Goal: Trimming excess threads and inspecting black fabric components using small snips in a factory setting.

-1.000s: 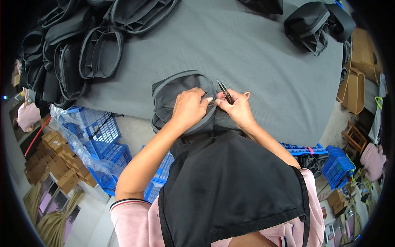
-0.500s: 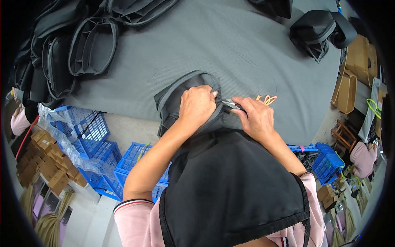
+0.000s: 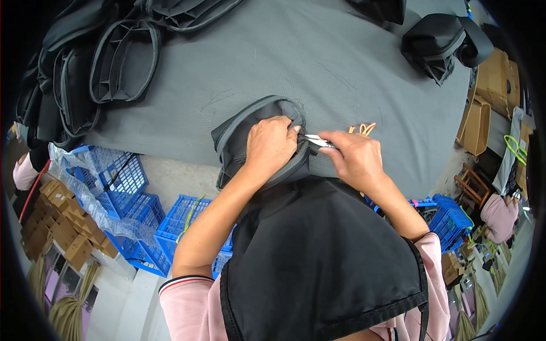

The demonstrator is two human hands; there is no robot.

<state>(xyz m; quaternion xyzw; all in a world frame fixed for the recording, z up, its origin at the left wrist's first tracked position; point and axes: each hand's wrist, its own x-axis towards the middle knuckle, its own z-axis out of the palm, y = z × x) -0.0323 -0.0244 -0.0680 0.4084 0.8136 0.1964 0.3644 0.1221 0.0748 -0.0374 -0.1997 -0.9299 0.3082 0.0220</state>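
A black fabric bag (image 3: pixel 230 136) with a zipped rim lies open at the table's near edge, against my black apron. My left hand (image 3: pixel 270 145) reaches over its opening, with the fingers closed on the rim at the right side. In my right hand (image 3: pixel 358 156) is a pair of thread snips (image 3: pixel 319 141), its bright blades pointing left at the zip edge beside my left fingertips. An orange cord loop (image 3: pixel 367 129) shows just behind the right hand; whether it is tied to the snips I cannot tell. The exact spot under the blade tips is too small to make out.
Several similar black bags (image 3: pixel 125 62) are heaped at the far left of the grey cloth-covered table (image 3: pixel 273 62). Another black bag (image 3: pixel 435 42) sits at the far right. Blue plastic crates (image 3: pixel 182 221) stand below the near edge, cardboard boxes (image 3: pixel 71 227) at left. Another person (image 3: pixel 500 219) is at right.
The snips have turned in my right hand, so their blades show more plainly at the bag's rim. My right hand has rolled slightly; the left keeps its hold.
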